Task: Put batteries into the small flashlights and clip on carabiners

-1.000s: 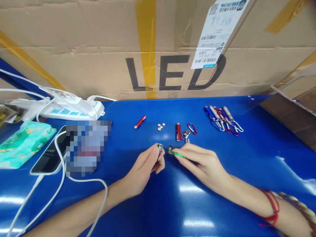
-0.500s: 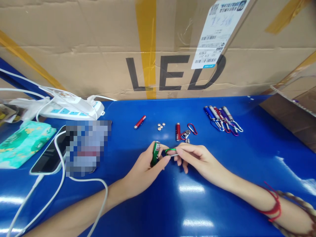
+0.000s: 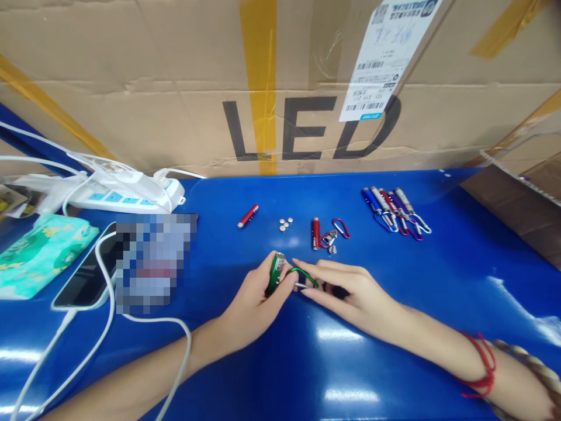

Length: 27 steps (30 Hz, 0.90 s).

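Observation:
My left hand [image 3: 263, 286] is closed around a small green flashlight [image 3: 275, 272], which stands nearly upright in the fingers with its silver end up. Between that hand's thumb and forefinger one end of a green carabiner [image 3: 310, 276] is pinched, its silver bar below the green curve. My right hand [image 3: 350, 286] is open beside it, thumb and forefinger apart on either side of the carabiner's free end. Whether its fingertips touch the carabiner I cannot tell. Just beyond the hands lie a red flashlight tube [image 3: 315, 234], a red carabiner [image 3: 340, 228] and small silver parts [image 3: 329, 237].
Several button cells [image 3: 286, 223] and another red flashlight [image 3: 248, 216] lie on the blue table [image 3: 272, 380]. Flashlights with carabiners [image 3: 392, 210] sit at right. Phone [image 3: 83, 280], cables, tissue pack [image 3: 44, 251] and power strip [image 3: 127, 193] occupy the left. A large carton [image 3: 175, 117] stands behind.
My right thumb and forefinger have parted from their pinch on the green carabiner. It has tilted, its right end now lower. My left hand has barely moved and still holds the green flashlight.

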Each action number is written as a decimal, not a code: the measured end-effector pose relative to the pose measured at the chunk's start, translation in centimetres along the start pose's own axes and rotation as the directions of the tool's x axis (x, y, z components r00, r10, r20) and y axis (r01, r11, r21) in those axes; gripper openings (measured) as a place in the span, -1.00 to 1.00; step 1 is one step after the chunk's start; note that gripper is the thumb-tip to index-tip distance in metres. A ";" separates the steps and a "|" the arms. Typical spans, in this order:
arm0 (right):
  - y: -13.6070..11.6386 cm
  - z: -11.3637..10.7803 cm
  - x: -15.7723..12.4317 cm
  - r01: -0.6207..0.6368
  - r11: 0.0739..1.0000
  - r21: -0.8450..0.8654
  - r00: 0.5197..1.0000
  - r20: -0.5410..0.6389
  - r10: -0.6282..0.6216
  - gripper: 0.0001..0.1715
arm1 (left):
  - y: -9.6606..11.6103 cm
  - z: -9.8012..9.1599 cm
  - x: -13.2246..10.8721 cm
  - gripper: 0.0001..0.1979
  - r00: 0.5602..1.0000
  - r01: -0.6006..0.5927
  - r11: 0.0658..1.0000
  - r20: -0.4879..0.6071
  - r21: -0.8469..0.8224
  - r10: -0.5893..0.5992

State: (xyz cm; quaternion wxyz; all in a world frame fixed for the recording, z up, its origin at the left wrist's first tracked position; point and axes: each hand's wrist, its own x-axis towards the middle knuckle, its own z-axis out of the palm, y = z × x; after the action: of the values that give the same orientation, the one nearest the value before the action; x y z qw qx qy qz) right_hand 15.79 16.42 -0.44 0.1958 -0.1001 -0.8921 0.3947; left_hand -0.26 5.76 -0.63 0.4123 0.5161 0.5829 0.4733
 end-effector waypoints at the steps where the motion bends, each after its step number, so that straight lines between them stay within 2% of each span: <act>1: 0.0 0.1 -0.1 0.031 0.999 -0.041 1.000 0.001 -0.031 -0.52 | 0.0 0.0 0.0 -0.76 1.000 -0.006 1.000 -0.003 0.017 0.006; 6: -0.1 0.1 -0.3 0.065 0.988 -0.139 0.997 0.039 -0.060 -0.54 | 0.0 0.1 -0.1 -0.74 0.999 -0.030 0.998 0.013 0.063 0.029; 11: -0.2 -0.3 -0.1 0.027 0.999 -0.047 0.995 0.098 -0.022 -0.64 | 0.4 0.1 -0.2 -0.75 0.993 -0.085 0.994 0.084 0.064 0.080; 15: -0.1 -0.4 -0.1 -0.020 1.000 0.016 0.994 0.110 0.018 -0.61 | 0.4 0.0 -0.2 -0.77 0.993 -0.099 0.992 0.067 0.072 0.095; 20: 0.0 -0.4 -0.1 -0.046 0.999 0.020 0.992 0.119 0.043 -0.57 | 0.1 0.1 -0.3 -0.74 0.999 -0.046 0.991 0.005 0.127 0.045; 27: -0.5 -0.4 0.3 -0.112 0.989 0.093 0.986 0.138 0.099 -0.64 | -0.1 0.2 -0.3 -0.72 0.997 -0.075 0.994 0.004 0.080 0.074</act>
State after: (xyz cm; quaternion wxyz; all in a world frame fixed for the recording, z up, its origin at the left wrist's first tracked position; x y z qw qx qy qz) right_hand 15.67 16.49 0.28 0.1196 -0.1106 -0.8757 0.4545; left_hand -0.08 5.44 -0.79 0.3738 0.5538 0.5813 0.4643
